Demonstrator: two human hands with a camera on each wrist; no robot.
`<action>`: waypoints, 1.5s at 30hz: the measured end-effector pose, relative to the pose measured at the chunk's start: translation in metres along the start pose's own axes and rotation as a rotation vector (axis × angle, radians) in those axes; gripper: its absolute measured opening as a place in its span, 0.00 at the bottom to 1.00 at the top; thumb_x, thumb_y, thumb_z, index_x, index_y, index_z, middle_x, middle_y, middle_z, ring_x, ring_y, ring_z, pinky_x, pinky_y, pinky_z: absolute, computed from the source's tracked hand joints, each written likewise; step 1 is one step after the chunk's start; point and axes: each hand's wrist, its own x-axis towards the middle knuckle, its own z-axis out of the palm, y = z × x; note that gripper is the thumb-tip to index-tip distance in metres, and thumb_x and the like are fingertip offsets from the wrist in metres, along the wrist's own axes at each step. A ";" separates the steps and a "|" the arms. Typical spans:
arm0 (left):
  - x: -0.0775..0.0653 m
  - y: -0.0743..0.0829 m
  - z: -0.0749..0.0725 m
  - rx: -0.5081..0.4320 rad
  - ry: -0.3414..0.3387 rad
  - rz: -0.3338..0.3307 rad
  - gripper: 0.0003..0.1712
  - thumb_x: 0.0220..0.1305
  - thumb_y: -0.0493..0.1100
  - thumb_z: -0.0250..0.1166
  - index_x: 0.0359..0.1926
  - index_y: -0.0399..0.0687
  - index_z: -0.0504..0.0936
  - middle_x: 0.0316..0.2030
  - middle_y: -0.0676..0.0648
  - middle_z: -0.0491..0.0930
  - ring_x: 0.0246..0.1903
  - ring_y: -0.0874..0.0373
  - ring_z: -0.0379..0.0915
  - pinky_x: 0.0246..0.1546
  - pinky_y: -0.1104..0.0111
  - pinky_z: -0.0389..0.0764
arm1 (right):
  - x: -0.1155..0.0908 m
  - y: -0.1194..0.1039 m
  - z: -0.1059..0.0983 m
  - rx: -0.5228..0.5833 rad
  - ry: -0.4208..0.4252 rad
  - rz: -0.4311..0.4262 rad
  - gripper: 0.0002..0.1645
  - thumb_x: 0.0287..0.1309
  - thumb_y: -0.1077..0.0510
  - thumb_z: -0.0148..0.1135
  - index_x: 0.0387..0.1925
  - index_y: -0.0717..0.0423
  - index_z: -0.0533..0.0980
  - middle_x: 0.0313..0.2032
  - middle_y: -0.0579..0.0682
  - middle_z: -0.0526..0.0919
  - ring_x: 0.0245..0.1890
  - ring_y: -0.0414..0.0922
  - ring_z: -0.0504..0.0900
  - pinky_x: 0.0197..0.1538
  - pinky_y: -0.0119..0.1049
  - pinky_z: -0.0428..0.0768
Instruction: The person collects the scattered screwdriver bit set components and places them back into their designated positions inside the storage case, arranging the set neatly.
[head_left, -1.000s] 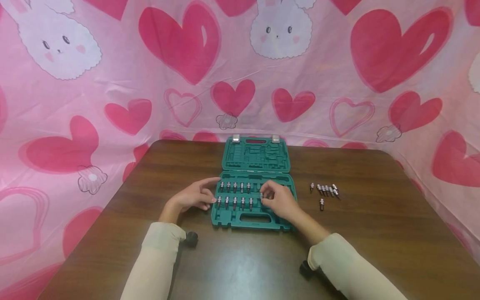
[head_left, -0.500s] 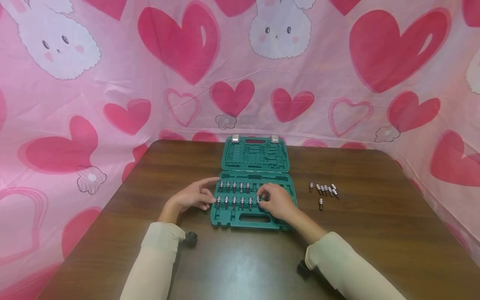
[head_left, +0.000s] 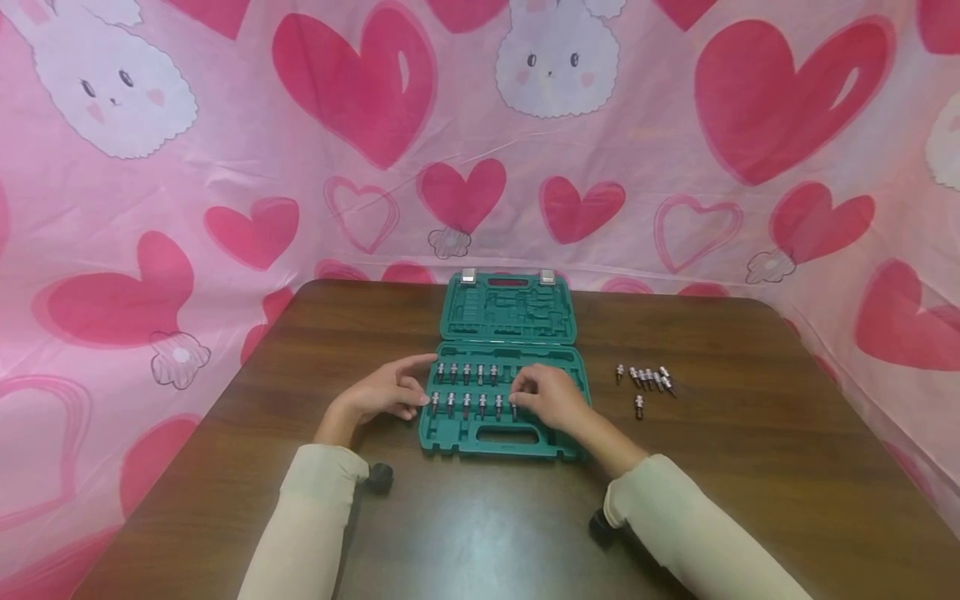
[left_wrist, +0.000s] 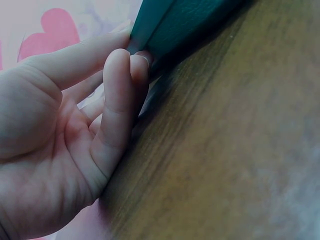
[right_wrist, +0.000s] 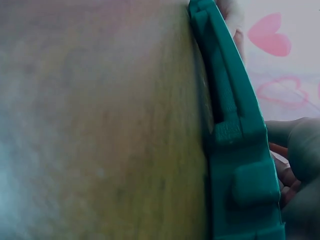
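A green tool case (head_left: 491,435) lies unfolded on the table, two rows of bit sockets (head_left: 467,404) with chrome heads and dark tips in its near half. My right hand (head_left: 553,398) is over the right part of this half, thumb and forefinger pinching a bit socket (head_left: 514,410) at the right end of the near row. The right wrist view shows the case's front side (right_wrist: 235,150), with part of that hand behind it. At the case's left edge, my left hand (head_left: 382,390) holds the rim, forefinger stretched along it; the left wrist view shows curled fingers (left_wrist: 117,95) at the case's corner.
Right of the case, a small cluster of loose bit sockets (head_left: 651,380) lies on the brown wooden table (head_left: 480,533), with a single one (head_left: 639,407) nearer. The lid (head_left: 507,308) leans back behind the tray. Pink heart-patterned cloth (head_left: 480,167) encloses the table's back and sides.
My right hand has moved slightly left and down with its bit socket, which now lines up with the near row. The left hand stays at the case's edge.
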 end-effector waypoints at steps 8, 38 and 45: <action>0.000 -0.001 -0.001 -0.005 0.003 -0.003 0.42 0.63 0.35 0.66 0.74 0.53 0.57 0.34 0.38 0.81 0.26 0.52 0.77 0.31 0.64 0.84 | 0.005 0.003 0.000 0.008 -0.042 0.004 0.07 0.57 0.55 0.70 0.28 0.46 0.78 0.22 0.42 0.74 0.25 0.41 0.71 0.29 0.37 0.71; -0.001 0.002 0.001 0.001 0.009 -0.006 0.42 0.63 0.36 0.67 0.74 0.55 0.58 0.34 0.38 0.82 0.26 0.52 0.77 0.31 0.65 0.83 | 0.001 0.014 -0.012 0.084 0.044 0.016 0.04 0.56 0.57 0.70 0.32 0.50 0.80 0.20 0.44 0.72 0.22 0.43 0.70 0.27 0.38 0.69; 0.000 0.001 0.000 -0.003 0.003 -0.007 0.42 0.63 0.37 0.67 0.74 0.55 0.57 0.34 0.38 0.81 0.26 0.52 0.77 0.31 0.65 0.83 | -0.008 0.026 -0.022 0.106 0.103 0.066 0.05 0.57 0.57 0.70 0.35 0.52 0.81 0.20 0.46 0.72 0.23 0.44 0.70 0.26 0.38 0.69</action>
